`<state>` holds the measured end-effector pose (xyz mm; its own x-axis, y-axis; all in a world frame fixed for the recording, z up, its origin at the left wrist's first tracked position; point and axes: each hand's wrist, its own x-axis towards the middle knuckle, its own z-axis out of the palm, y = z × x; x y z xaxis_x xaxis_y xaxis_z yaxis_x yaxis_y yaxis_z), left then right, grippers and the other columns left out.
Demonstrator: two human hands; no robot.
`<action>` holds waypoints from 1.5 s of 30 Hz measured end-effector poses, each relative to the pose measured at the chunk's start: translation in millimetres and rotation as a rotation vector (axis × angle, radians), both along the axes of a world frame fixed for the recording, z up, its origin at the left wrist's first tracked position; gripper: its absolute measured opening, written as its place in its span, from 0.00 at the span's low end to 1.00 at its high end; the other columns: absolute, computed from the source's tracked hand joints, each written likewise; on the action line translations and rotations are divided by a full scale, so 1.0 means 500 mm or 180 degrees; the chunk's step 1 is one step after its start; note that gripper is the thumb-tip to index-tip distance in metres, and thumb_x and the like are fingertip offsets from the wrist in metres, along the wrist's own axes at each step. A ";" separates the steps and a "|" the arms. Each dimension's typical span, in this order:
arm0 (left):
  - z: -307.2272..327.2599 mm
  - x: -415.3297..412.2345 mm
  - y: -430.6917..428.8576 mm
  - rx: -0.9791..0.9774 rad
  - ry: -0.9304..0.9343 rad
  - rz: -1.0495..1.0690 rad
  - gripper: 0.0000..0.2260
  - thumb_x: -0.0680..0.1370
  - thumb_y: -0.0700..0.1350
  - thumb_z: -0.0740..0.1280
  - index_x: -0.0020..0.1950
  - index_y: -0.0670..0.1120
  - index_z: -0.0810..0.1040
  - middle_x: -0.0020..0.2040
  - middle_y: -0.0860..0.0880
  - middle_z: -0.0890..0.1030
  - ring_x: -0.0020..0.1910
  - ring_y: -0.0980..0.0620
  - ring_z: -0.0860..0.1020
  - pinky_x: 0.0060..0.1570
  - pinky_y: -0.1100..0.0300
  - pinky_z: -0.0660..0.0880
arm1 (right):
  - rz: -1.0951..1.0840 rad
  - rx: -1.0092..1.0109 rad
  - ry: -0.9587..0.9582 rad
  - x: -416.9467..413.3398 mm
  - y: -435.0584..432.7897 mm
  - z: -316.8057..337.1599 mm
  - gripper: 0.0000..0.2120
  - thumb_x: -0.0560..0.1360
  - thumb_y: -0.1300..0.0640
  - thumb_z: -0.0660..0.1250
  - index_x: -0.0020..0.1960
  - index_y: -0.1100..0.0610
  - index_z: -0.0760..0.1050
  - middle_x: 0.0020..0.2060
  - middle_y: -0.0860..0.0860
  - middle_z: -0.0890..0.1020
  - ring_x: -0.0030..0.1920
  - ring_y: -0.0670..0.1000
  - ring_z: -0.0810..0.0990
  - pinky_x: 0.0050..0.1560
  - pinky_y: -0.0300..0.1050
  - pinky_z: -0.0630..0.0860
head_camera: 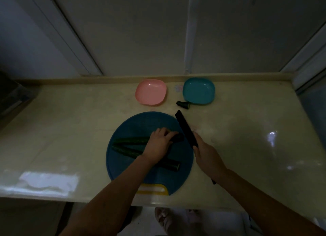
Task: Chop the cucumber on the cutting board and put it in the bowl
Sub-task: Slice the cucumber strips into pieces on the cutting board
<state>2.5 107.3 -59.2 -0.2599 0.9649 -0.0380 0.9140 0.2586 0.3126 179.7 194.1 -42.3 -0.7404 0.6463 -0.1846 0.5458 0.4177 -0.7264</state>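
The left hand point(158, 144) is gripping a cucumber point(130, 140) on the board point(141, 123). The right hand point(206, 156) is holding the knife point(185, 128) over the board's right edge. The teal bowl point(199, 91) is sitting behind the board.

Head-worn camera looks forward and down, near above the cutting board point(134, 126)

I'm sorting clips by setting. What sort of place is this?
Probably a home kitchen, dimly lit: a glossy stone-look countertop against the wall, cucumber on a round blue cutting board, a knife in the right hand, and a pink bowl and teal bowl behind.
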 end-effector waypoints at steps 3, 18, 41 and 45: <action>-0.013 -0.022 -0.002 0.0172 0.0029 0.0177 0.20 0.77 0.42 0.63 0.70 0.51 0.69 0.55 0.43 0.74 0.51 0.43 0.71 0.51 0.53 0.66 | 0.0168 0.0244 -0.0069 -0.033 0.012 -0.008 0.27 0.81 0.59 0.54 0.76 0.53 0.48 0.64 0.56 0.74 0.59 0.54 0.76 0.55 0.35 0.67; -0.039 -0.007 0.009 0.0554 -0.0243 0.0611 0.14 0.77 0.52 0.58 0.59 0.50 0.75 0.49 0.48 0.77 0.45 0.47 0.74 0.42 0.57 0.68 | 0.0296 0.0057 -0.0353 -0.087 0.008 -0.023 0.26 0.82 0.54 0.50 0.76 0.48 0.44 0.45 0.58 0.81 0.41 0.54 0.78 0.45 0.48 0.76; -0.018 -0.004 0.024 0.0262 -0.0695 0.0887 0.12 0.78 0.47 0.63 0.61 0.50 0.73 0.54 0.48 0.74 0.52 0.49 0.70 0.46 0.58 0.62 | 0.0246 -0.0220 -0.0239 -0.088 0.015 0.023 0.25 0.82 0.58 0.52 0.76 0.51 0.48 0.53 0.60 0.80 0.42 0.47 0.75 0.45 0.39 0.69; -0.017 -0.002 0.023 0.0298 -0.0743 0.0878 0.12 0.78 0.47 0.63 0.61 0.50 0.73 0.54 0.48 0.75 0.52 0.49 0.70 0.46 0.58 0.62 | 0.0238 -0.0241 -0.0273 -0.087 0.015 0.040 0.25 0.82 0.58 0.51 0.76 0.52 0.46 0.54 0.61 0.79 0.38 0.45 0.72 0.44 0.36 0.66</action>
